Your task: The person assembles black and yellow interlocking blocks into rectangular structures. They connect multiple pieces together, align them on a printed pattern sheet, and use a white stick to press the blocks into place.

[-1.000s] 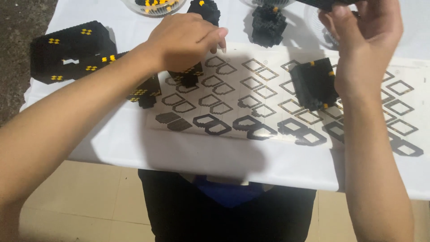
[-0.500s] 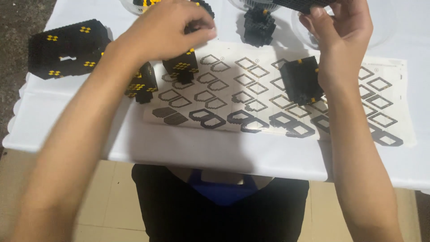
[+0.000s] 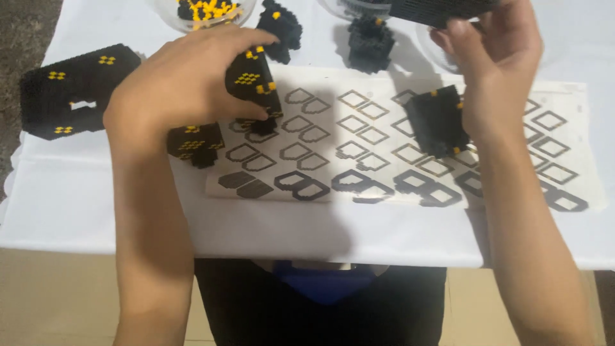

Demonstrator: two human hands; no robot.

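- The left hand [image 3: 176,90] pinches a black brick block with yellow studs [image 3: 253,86], fingers curled over its top, thumb at its lower edge; the block stands on the upper left of the printed sheet [image 3: 512,173].
- The right hand [image 3: 496,57] grips a flat black brick plate [image 3: 442,9] at the top edge, fingers pressed against its underside.
- Half a second ago the left hand was higher, near the bowl; it has come down onto the block.
- The sheet is white paper, printed with rows of grey and black diamond outlines.
- A second black block [image 3: 435,122] stands on the sheet under the right wrist; a long black piece [image 3: 70,90] lies far left; a clear bowl of yellow and black bricks [image 3: 205,13] sits at the top.
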